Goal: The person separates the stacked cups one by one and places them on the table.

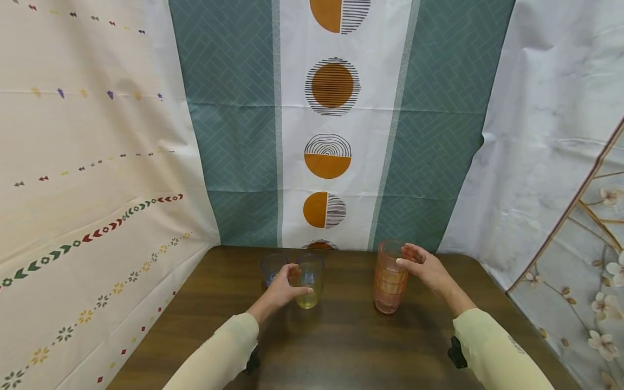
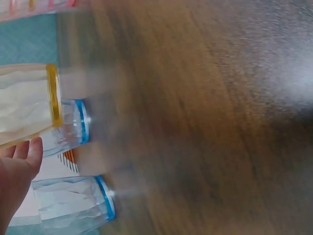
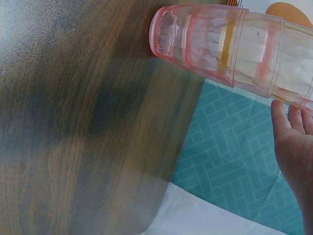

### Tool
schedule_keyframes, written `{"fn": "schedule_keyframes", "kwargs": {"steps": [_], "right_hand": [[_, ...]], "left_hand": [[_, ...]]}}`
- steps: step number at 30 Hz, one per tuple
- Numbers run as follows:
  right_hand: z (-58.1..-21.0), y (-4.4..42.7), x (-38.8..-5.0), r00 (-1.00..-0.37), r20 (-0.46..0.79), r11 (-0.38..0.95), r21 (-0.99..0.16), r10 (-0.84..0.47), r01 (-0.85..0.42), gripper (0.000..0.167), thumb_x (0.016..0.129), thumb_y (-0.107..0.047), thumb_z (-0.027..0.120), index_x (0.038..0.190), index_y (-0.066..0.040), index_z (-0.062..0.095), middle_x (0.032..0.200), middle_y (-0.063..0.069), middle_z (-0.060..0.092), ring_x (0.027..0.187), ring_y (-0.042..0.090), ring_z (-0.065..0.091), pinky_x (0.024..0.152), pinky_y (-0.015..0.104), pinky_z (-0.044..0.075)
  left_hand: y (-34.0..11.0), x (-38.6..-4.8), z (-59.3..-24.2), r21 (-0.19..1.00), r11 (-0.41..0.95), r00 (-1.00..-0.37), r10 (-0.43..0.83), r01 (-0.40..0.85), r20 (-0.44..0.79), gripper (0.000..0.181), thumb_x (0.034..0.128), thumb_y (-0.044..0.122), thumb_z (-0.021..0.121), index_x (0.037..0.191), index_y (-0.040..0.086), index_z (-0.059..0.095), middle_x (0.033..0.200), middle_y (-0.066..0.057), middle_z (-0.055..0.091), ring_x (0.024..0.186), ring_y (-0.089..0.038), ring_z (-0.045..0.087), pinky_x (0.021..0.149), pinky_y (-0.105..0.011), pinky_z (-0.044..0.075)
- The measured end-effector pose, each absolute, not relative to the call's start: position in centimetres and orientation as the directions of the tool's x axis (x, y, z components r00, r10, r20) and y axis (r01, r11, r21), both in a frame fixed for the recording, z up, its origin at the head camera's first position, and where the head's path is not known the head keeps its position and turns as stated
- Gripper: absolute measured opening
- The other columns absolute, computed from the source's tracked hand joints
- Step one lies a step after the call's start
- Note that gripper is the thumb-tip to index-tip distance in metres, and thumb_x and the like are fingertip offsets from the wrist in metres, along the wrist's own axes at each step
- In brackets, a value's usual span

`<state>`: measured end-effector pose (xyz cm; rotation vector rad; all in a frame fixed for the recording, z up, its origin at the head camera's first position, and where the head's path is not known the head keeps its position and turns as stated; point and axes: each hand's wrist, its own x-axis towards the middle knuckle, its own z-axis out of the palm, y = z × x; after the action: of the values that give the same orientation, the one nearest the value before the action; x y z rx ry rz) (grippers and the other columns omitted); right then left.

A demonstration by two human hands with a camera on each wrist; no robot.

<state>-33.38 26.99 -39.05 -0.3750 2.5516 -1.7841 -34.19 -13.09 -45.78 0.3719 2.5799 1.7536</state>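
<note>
My left hand (image 1: pixel 283 290) holds a clear glass with a yellow base (image 1: pixel 308 298), thumb on the near side. In the left wrist view the fingertips (image 2: pixel 35 147) lie along the side of this yellow-based glass (image 2: pixel 54 95), which overlaps a blue-based glass (image 2: pixel 80 122). Another blue-based glass (image 2: pixel 73 203) stands beside them. At the right is a tall nested stack of pink and yellow-tinted glasses (image 1: pixel 390 281). My right hand (image 1: pixel 429 271) is at the stack's upper right side, fingers extended. The right wrist view shows its fingertips (image 3: pixel 288 115) close against the stack (image 3: pixel 210 44); contact is hard to tell.
The glasses are on a dark wooden table (image 1: pixel 336 346), towards its back edge. Behind it hangs a green and white patterned cloth (image 1: pixel 244 162). Cream cloth (image 1: pixel 97 216) covers the left side, and pale floral cloth (image 1: pixel 551 179) the right.
</note>
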Motion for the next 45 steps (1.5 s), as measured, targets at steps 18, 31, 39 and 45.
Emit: {"fn": "schedule_keyframes", "kwargs": {"steps": [18, 31, 39, 45], "right_hand": [[-39.6, 26.9, -33.5, -0.972, 0.13, 0.331, -0.924, -0.198, -0.191, 0.08, 0.098, -0.03, 0.065, 0.155, 0.005, 0.02, 0.157, 0.024, 0.028, 0.145, 0.041, 0.025, 0.112, 0.058, 0.029], [-39.6, 27.1, -33.6, -0.973, 0.136, 0.326, -0.926, -0.186, -0.191, 0.081, 0.097, -0.031, 0.065, 0.155, 0.004, 0.02, 0.157, 0.024, 0.028, 0.145, 0.041, 0.023, 0.113, 0.057, 0.026], [-39.1, 26.9, -33.2, -0.971, 0.14, 0.322, -0.926, -0.194, -0.198, 0.08, 0.098, -0.028, 0.064, 0.154, 0.006, 0.018, 0.157, 0.026, 0.027, 0.145, 0.042, 0.023, 0.113, 0.058, 0.026], [-38.9, 26.8, -33.2, -0.971, 0.144, 0.331, -0.922, -0.191, -0.202, 0.08, 0.098, -0.028, 0.065, 0.154, 0.005, 0.019, 0.157, 0.026, 0.027, 0.145, 0.043, 0.023, 0.113, 0.058, 0.027]], "left_hand": [[-13.0, -33.9, -48.4, 0.91, 0.366, -0.974, 0.186, 0.193, 0.132, 0.085, 0.077, 0.019, 0.087, 0.141, -0.005, 0.037, 0.137, -0.022, 0.053, 0.13, -0.045, 0.044, 0.108, -0.057, 0.034], [-13.1, -33.8, -49.1, 0.911, 0.365, -0.97, 0.21, 0.194, 0.122, 0.085, 0.0774, 0.02, 0.087, 0.141, -0.005, 0.037, 0.137, -0.022, 0.052, 0.129, -0.044, 0.044, 0.107, -0.058, 0.036], [-13.2, -33.7, -49.1, 0.913, 0.357, -0.962, 0.248, 0.199, 0.112, 0.086, 0.0778, 0.016, 0.086, 0.142, -0.006, 0.033, 0.139, -0.025, 0.049, 0.131, -0.045, 0.042, 0.107, -0.059, 0.035], [-13.4, -33.8, -49.1, 0.903, 0.381, -0.962, 0.255, 0.196, 0.101, 0.088, 0.0777, 0.019, 0.087, 0.143, -0.004, 0.032, 0.138, -0.024, 0.049, 0.13, -0.044, 0.043, 0.106, -0.058, 0.036]]}}
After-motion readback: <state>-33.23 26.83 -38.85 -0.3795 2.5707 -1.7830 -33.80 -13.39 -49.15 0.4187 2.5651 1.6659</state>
